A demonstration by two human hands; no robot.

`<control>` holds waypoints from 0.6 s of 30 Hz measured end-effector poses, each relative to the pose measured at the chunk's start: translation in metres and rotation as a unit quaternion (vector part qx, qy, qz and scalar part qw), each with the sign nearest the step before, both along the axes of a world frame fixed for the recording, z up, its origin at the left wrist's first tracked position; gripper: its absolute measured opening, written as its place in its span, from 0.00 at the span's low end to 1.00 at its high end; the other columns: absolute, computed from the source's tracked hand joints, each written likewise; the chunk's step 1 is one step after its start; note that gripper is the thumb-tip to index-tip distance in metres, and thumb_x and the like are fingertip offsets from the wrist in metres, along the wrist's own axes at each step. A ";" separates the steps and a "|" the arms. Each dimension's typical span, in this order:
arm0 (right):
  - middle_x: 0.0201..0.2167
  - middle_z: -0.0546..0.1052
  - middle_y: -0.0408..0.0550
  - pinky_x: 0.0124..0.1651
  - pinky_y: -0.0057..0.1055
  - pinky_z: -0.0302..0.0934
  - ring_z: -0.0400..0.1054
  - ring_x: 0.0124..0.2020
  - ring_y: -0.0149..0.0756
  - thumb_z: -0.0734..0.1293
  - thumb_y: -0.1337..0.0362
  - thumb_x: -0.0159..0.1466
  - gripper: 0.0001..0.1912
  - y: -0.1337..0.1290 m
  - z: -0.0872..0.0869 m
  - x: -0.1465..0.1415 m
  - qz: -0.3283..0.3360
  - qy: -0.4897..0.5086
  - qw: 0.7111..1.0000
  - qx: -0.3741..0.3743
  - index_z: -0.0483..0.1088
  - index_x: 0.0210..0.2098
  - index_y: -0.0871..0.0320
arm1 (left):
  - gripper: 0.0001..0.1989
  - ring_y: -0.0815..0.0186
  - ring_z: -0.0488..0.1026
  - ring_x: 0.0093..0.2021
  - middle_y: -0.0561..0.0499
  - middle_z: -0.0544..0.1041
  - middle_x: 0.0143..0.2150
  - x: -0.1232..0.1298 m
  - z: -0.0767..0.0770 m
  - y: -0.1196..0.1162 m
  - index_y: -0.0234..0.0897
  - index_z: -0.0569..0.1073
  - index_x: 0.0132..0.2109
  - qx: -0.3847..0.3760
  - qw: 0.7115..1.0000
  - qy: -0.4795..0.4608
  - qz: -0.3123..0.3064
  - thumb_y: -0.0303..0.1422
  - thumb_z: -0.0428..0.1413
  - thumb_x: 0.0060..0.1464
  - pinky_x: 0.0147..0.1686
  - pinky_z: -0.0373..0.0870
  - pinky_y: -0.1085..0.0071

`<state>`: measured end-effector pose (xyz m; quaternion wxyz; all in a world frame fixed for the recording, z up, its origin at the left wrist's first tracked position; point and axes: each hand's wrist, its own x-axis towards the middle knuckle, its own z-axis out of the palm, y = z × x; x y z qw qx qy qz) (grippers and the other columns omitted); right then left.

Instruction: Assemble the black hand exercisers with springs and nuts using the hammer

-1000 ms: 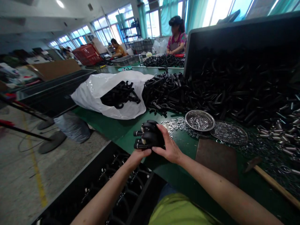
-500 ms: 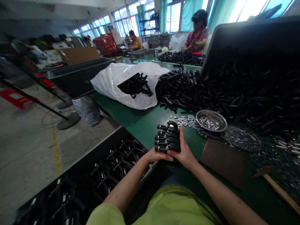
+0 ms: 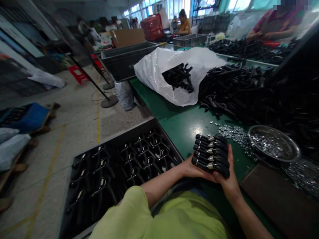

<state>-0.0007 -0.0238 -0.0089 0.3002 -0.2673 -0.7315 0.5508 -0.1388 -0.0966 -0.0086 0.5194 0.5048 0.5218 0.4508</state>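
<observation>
A row of several black lever-like parts with shiny metal joints (image 3: 210,153) is held between my two hands, above the front of the green table. My left hand (image 3: 193,170) is closed under the near left end of the row. My right hand (image 3: 229,182) grips its right side, the thumb and fingers partly hidden by the parts. Left of my left arm, an open black crate (image 3: 167,141) holds many similar black parts with metal joints, laid in rows.
On the green table (image 3: 171,116) lie a white sack (image 3: 149,71) of black parts, a large black heap (image 3: 231,86), loose small metal rings (image 3: 230,132), a metal bowl (image 3: 296,151) and a brown board (image 3: 279,196). Two people sit at the far tables.
My view has swung left, so the scene sits further right and more of the crate shows. Both hands still hold the row of parts, now seen more evenly lined up.
</observation>
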 end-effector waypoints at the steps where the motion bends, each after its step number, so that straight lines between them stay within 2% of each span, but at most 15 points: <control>1: 0.67 0.50 0.54 0.60 0.48 0.52 0.51 0.64 0.51 0.68 0.45 0.52 0.56 0.001 0.000 0.001 -0.001 -0.002 1.000 -0.002 0.29 0.68 0.51 | 0.32 0.60 0.63 0.60 0.51 0.70 0.58 0.001 0.001 0.000 0.39 0.67 0.58 0.028 0.999 0.013 -0.020 0.32 0.64 0.43 0.62 0.56 0.64; 3: 0.67 0.49 0.54 0.61 0.51 0.50 0.50 0.64 0.53 0.69 0.45 0.51 0.58 0.003 0.000 0.003 -0.002 -0.006 1.000 -0.005 0.29 0.68 0.50 | 0.31 0.63 0.59 0.63 0.54 0.67 0.60 0.004 0.000 0.001 0.41 0.68 0.57 0.082 0.993 0.054 -0.065 0.33 0.63 0.45 0.64 0.50 0.68; 5: 0.66 0.50 0.55 0.60 0.55 0.48 0.51 0.63 0.56 0.70 0.45 0.49 0.60 0.004 -0.002 0.006 -0.011 -0.015 1.000 -0.018 0.28 0.67 0.49 | 0.32 0.64 0.53 0.65 0.57 0.64 0.62 0.010 -0.003 0.003 0.42 0.66 0.59 0.103 0.987 0.094 -0.078 0.32 0.63 0.45 0.65 0.46 0.71; 9: 0.66 0.51 0.51 0.60 0.62 0.45 0.50 0.63 0.61 0.70 0.44 0.48 0.59 0.003 -0.013 0.015 -0.039 -0.033 0.998 -0.042 0.29 0.67 0.43 | 0.37 0.62 0.54 0.65 0.56 0.64 0.62 0.018 -0.016 0.008 0.40 0.63 0.61 0.066 0.989 0.130 -0.009 0.34 0.64 0.44 0.65 0.47 0.68; 12: 0.67 0.49 0.46 0.61 0.63 0.42 0.47 0.64 0.61 0.70 0.44 0.48 0.58 0.002 -0.015 0.017 -0.045 -0.038 0.997 -0.044 0.29 0.66 0.39 | 0.39 0.57 0.58 0.63 0.51 0.67 0.60 0.015 -0.020 0.011 0.39 0.66 0.59 0.058 0.987 0.139 0.054 0.36 0.67 0.39 0.64 0.49 0.63; 15: 0.67 0.49 0.47 0.61 0.63 0.43 0.47 0.64 0.60 0.68 0.45 0.51 0.57 -0.002 -0.006 0.011 -0.035 -0.057 0.997 -0.029 0.25 0.66 0.39 | 0.37 0.55 0.61 0.61 0.47 0.71 0.57 0.005 -0.009 0.007 0.36 0.70 0.56 0.085 0.984 0.124 0.099 0.37 0.68 0.36 0.64 0.49 0.60; 18: 0.69 0.42 0.48 0.62 0.58 0.44 0.40 0.66 0.57 0.66 0.47 0.56 0.55 -0.012 0.009 -0.004 0.026 -0.077 0.996 0.030 0.21 0.66 0.45 | 0.36 0.55 0.63 0.59 0.47 0.72 0.56 -0.016 0.011 -0.014 0.36 0.71 0.54 0.107 0.984 0.074 0.123 0.37 0.68 0.34 0.63 0.52 0.60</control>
